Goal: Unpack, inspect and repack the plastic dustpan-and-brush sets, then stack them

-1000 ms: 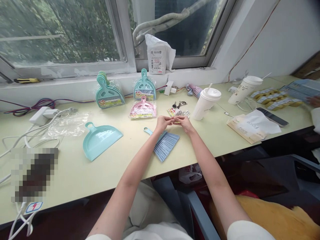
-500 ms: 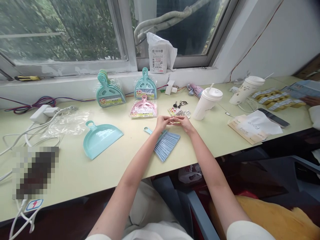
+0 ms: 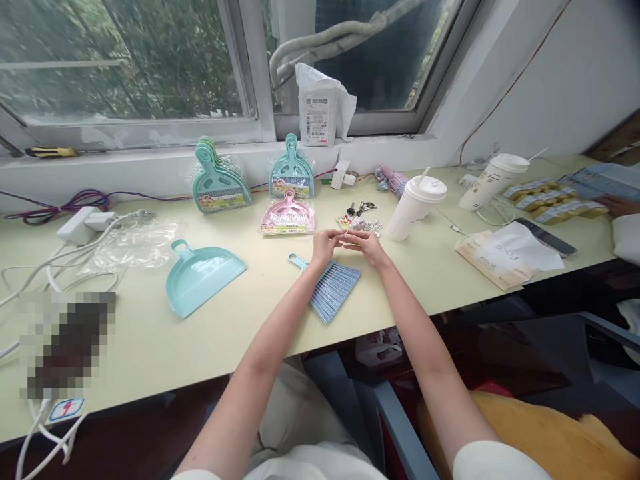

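My left hand [image 3: 326,245] and my right hand [image 3: 367,245] meet at the fingertips above the table. Their fingers are pinched together, and whatever is between them is too small to make out. Just below lies a small hand brush [image 3: 334,288] with blue bristles, its handle partly hidden by my left hand. A light-blue dustpan [image 3: 205,279] rests to the left, apart from both hands. Behind my fingers are a crumpled silvery wrapper with a printed card [image 3: 357,223] and some keys [image 3: 361,208].
Wrapped dustpan sets, green [image 3: 220,177], blue [image 3: 291,170] and pink [image 3: 287,215], stand or lie at the back. A white cup [image 3: 416,208] is close on the right, near a tissue pack [image 3: 505,257]. Cables and plugs [image 3: 80,225] occupy the left. Another person's hand [image 3: 620,205] shows far right.
My fingers have shifted slightly against each other while staying in the same place. The brush and dustpan have not moved. At the far right, the other person's sleeve and hand have moved a little.
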The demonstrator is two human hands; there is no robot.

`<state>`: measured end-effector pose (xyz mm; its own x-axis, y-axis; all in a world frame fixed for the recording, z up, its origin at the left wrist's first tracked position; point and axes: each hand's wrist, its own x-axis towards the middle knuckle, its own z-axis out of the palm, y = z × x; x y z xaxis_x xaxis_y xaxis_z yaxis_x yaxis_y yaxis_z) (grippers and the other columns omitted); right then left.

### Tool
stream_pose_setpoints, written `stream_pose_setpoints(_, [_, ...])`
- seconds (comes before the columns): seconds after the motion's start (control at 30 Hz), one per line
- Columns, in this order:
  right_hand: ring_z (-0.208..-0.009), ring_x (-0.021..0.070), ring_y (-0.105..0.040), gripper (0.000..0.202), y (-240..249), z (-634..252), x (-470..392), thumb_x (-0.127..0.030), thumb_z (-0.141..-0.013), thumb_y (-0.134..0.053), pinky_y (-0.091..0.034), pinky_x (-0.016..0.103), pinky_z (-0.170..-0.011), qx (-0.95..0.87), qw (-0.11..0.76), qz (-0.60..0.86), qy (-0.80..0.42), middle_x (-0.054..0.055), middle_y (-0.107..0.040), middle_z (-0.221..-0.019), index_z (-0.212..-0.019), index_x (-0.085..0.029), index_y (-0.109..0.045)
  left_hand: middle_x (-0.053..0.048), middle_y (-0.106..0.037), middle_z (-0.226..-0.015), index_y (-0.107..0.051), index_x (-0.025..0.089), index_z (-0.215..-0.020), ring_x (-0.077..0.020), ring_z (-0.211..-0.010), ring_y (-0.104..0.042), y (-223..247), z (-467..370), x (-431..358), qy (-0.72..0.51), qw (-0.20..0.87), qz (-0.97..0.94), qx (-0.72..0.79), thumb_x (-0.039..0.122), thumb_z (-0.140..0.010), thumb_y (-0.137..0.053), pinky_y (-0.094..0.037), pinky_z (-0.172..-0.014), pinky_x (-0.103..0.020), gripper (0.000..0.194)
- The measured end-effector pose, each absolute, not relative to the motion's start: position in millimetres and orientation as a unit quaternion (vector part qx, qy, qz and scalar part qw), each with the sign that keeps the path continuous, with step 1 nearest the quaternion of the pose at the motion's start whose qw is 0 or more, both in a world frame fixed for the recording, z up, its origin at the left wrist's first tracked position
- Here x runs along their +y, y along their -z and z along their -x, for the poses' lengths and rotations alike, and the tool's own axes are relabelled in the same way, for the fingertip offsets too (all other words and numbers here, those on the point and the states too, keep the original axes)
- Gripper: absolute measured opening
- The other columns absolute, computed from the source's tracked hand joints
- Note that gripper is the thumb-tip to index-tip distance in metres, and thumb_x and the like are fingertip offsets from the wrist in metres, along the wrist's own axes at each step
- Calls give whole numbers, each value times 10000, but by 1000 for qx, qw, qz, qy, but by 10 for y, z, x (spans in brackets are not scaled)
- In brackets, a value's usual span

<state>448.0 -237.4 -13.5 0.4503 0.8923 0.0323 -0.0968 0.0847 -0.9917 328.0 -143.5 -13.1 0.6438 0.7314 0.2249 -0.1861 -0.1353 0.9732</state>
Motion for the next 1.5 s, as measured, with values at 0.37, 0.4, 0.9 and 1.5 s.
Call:
stream_pose_setpoints(0.37, [-815, 225, -701, 361, 169, -4362, -2308, -405, -560, -823, -557, 424, -873, -328, 691, 568, -305, 54, -739, -830, -832, -181, -743, -70, -677, -857, -723, 174, -907, -163, -817, -617, 228, -3334, -1422, -396, 397, -797, 223, 100, -851, -496, -541, -665, -253, 245])
stream_pose_setpoints(0.4, [-821, 224, -701, 353, 171, -4360, -2306, -402, -569, -818, -558, 420, -872, -328, 695, 564, -301, 52, -739, -835, -835, -183, -742, -72, -676, -868, -721, 178, -910, -167, -835, -617, 227, -3338, -1422, -397, 391, -800, 222, 107, -853, -500, -541, -679, -257, 239])
stream_pose_setpoints(0.9, [-1021, 235, -579, 256, 227, -4713, -2457, -188, -815, -594, -507, 395, -836, -503, 381, 773, 62, -1, -669, -1106, -994, -322, -718, -51, -703, -772, -694, 144, -797, -133, -702, -631, 193, -3214, -1266, -367, 449, -758, 298, 142, -799, -578, -497, -708, -254, 116])
stream_pose_setpoints(1.5, [-959, 250, -521, 144, 283, -4726, -2160, -328, -837, -610, -375, 406, -843, -648, 287, 700, 88, 39, -688, -965, -828, -273, -743, -35, -636, -812, -689, 179, -861, -150, -762, -563, 355, -3222, -1159, -319, 350, -849, 235, 116, -725, -666, -442, -790, -298, 152])
